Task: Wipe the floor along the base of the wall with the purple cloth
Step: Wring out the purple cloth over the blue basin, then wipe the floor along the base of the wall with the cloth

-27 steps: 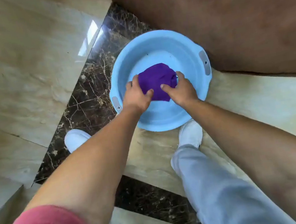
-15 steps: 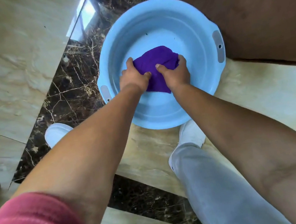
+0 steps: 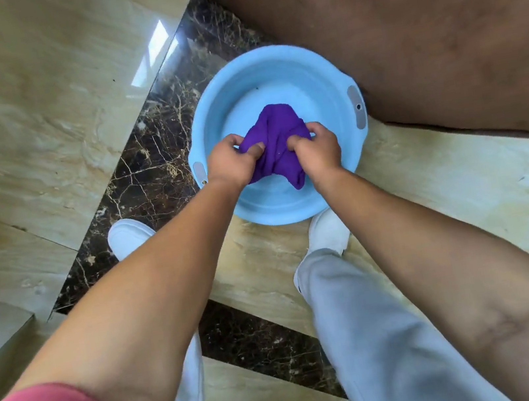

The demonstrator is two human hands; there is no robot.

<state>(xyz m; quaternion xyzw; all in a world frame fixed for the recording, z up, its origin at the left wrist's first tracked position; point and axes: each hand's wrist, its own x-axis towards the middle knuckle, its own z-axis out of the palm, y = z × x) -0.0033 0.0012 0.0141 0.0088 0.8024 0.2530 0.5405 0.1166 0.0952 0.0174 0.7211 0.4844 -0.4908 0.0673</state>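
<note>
While bunched between both fists, purple cloth (image 3: pixel 276 144) sits over blue basin (image 3: pixel 274 94), likely so any drips fall inside. Left hand (image 3: pixel 233 163) and right hand (image 3: pixel 318 153): fingers curled tight, pinching cloth. Brown wall (image 3: pixel 418 20) base: not yet wiped.

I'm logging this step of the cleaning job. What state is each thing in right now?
purple cloth: bunched, gripped by both hands over the basin.
blue basin: upright on the floor beside the brown wall.
left hand: closed on the cloth.
right hand: closed on the cloth.
</note>
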